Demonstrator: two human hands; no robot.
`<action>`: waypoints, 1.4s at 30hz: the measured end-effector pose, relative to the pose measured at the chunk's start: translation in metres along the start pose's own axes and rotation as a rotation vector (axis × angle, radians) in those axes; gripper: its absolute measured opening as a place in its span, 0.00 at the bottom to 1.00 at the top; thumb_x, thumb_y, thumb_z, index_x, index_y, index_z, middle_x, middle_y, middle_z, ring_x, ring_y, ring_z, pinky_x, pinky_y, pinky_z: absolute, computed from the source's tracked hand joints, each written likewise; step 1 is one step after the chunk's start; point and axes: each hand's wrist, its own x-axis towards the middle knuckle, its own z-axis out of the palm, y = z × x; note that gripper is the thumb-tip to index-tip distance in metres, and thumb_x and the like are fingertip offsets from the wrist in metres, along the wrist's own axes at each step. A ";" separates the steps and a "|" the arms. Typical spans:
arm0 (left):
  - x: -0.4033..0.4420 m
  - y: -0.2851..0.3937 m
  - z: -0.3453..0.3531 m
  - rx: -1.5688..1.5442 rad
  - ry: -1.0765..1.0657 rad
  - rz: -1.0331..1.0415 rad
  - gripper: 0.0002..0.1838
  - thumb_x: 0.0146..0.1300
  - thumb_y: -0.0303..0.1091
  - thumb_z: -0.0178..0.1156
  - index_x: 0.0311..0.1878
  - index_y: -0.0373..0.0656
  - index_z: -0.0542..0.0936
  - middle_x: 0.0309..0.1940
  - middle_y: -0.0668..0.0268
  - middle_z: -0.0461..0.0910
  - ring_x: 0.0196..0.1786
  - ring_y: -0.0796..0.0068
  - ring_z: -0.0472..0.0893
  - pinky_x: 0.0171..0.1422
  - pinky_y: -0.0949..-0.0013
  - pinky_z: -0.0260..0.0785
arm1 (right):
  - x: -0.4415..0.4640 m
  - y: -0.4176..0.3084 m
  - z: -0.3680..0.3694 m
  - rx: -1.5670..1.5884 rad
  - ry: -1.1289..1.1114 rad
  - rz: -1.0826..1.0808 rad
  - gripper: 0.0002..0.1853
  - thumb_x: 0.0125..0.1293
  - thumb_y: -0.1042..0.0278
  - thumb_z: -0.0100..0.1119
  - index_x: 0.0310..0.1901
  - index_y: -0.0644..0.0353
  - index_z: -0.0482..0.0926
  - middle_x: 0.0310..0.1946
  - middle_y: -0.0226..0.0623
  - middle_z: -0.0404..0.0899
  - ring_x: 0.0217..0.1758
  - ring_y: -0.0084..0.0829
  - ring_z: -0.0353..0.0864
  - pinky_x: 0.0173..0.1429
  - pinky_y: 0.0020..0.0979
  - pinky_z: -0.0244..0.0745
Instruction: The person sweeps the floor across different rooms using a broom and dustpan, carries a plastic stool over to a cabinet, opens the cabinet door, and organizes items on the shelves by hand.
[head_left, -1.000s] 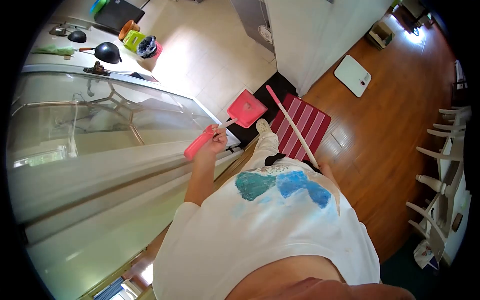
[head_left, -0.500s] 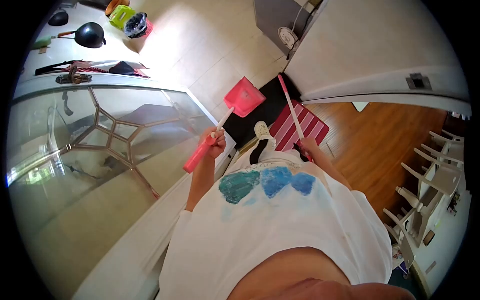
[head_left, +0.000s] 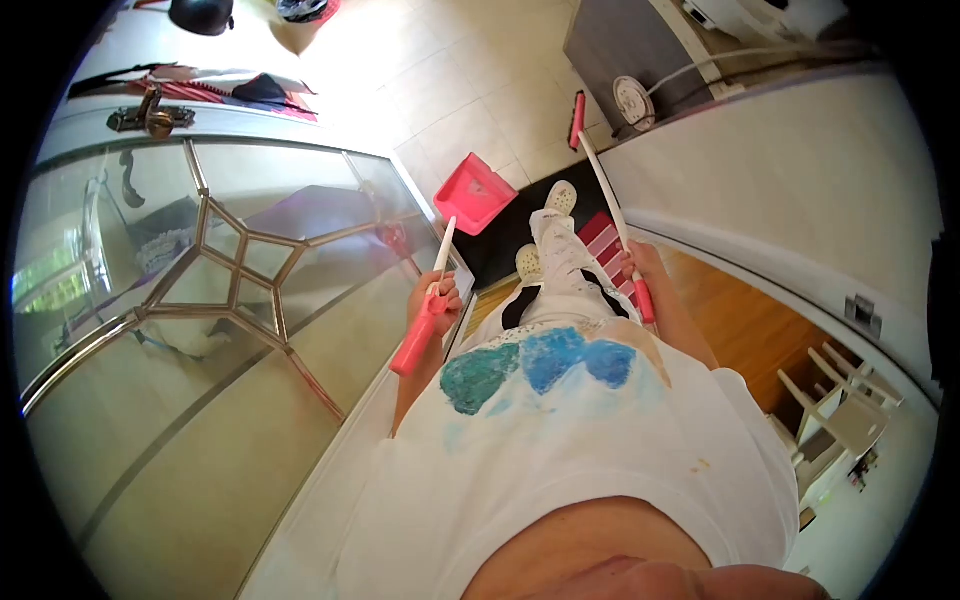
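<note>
My left hand [head_left: 437,300] is closed around the white and pink handle of a long-handled pink dustpan [head_left: 474,196]. The dustpan's scoop points forward over the black mat [head_left: 508,217]. In my right hand [head_left: 643,262] is a broom [head_left: 602,182] with a white pole, a pink grip and a narrow pink head [head_left: 577,122]. That head reaches out near the tiled floor beside a grey cabinet; whether it touches the floor I cannot tell.
A glass-paned door [head_left: 240,260] stands open on the left, and a white door [head_left: 770,160] on the right. A striped red mat [head_left: 604,245] lies on the wooden floor [head_left: 735,310]. White chairs [head_left: 850,410] are at right. A grey cabinet [head_left: 625,50] stands ahead.
The view has shifted forward toward the tiled floor. One foot has stepped onto the black mat. The broom's head has moved forward past the mat, and both hands keep their hold.
</note>
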 end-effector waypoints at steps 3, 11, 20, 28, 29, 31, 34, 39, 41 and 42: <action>0.001 0.010 0.006 -0.072 -0.003 0.026 0.13 0.54 0.33 0.45 0.35 0.30 0.66 0.12 0.71 0.61 0.11 0.83 0.55 0.16 0.79 0.50 | 0.005 -0.018 -0.006 -0.093 0.054 -0.011 0.09 0.55 0.65 0.42 0.28 0.63 0.67 0.15 0.29 0.61 0.09 0.17 0.57 0.09 0.18 0.55; 0.055 0.048 0.047 -0.052 0.049 0.051 0.09 0.53 0.33 0.45 0.28 0.35 0.67 0.10 0.72 0.62 0.11 0.82 0.58 0.14 0.80 0.52 | 0.068 -0.073 0.007 -0.566 0.070 -0.303 0.09 0.51 0.73 0.41 0.32 0.69 0.68 0.12 0.41 0.69 0.09 0.28 0.68 0.11 0.29 0.62; 0.175 0.086 0.106 -0.020 0.169 0.029 0.08 0.50 0.30 0.45 0.19 0.42 0.60 0.09 0.73 0.59 0.09 0.84 0.53 0.13 0.83 0.48 | 0.150 -0.127 0.024 -0.654 0.120 -0.255 0.17 0.51 0.75 0.42 0.46 0.64 0.64 0.14 0.41 0.69 0.08 0.27 0.66 0.10 0.27 0.62; 0.211 0.107 0.145 -0.144 0.341 0.243 0.06 0.46 0.31 0.52 0.18 0.43 0.68 0.08 0.71 0.60 0.08 0.85 0.51 0.13 0.83 0.46 | 0.122 -0.125 0.034 -1.022 -0.307 -0.160 0.16 0.46 0.69 0.51 0.39 0.62 0.73 0.17 0.37 0.74 0.24 0.31 0.75 0.28 0.31 0.69; 0.214 0.114 0.138 -0.132 0.326 0.236 0.06 0.46 0.31 0.52 0.18 0.43 0.68 0.08 0.71 0.60 0.08 0.85 0.52 0.13 0.83 0.46 | 0.127 -0.122 0.030 -1.097 -0.373 -0.360 0.15 0.46 0.68 0.52 0.38 0.62 0.74 0.20 0.37 0.75 0.27 0.31 0.75 0.32 0.31 0.69; 0.208 0.119 0.141 -0.116 0.324 0.227 0.05 0.46 0.29 0.51 0.19 0.43 0.67 0.10 0.71 0.61 0.08 0.84 0.52 0.13 0.83 0.47 | 0.134 -0.109 0.020 -1.105 -0.440 -0.668 0.14 0.47 0.65 0.54 0.36 0.61 0.75 0.28 0.38 0.76 0.31 0.30 0.75 0.38 0.28 0.69; 0.203 0.127 0.130 -0.133 0.272 0.148 0.05 0.47 0.28 0.49 0.19 0.43 0.66 0.10 0.71 0.61 0.08 0.85 0.52 0.13 0.83 0.47 | 0.138 -0.126 0.018 -0.992 -0.400 -0.575 0.16 0.47 0.63 0.55 0.37 0.62 0.74 0.31 0.40 0.76 0.33 0.31 0.75 0.39 0.29 0.68; 0.186 0.130 0.155 -0.173 0.244 0.157 0.05 0.49 0.30 0.45 0.25 0.40 0.63 0.10 0.72 0.60 0.07 0.84 0.51 0.12 0.82 0.46 | 0.120 -0.192 0.052 -0.819 -0.101 -0.288 0.15 0.49 0.73 0.48 0.41 0.65 0.68 0.16 0.38 0.70 0.12 0.26 0.68 0.15 0.27 0.65; 0.184 0.141 0.161 -0.134 0.279 0.176 0.06 0.50 0.30 0.44 0.27 0.38 0.61 0.09 0.72 0.59 0.06 0.83 0.50 0.11 0.81 0.45 | 0.135 -0.207 0.065 -0.678 -0.076 -0.256 0.11 0.49 0.77 0.44 0.37 0.65 0.68 0.12 0.35 0.66 0.08 0.24 0.64 0.09 0.27 0.59; 0.185 0.147 0.161 -0.130 0.278 0.187 0.06 0.50 0.30 0.44 0.27 0.38 0.61 0.09 0.72 0.59 0.06 0.83 0.50 0.11 0.81 0.45 | 0.145 -0.213 0.068 -0.643 -0.059 -0.246 0.10 0.48 0.78 0.44 0.35 0.66 0.68 0.11 0.36 0.66 0.08 0.25 0.64 0.09 0.27 0.60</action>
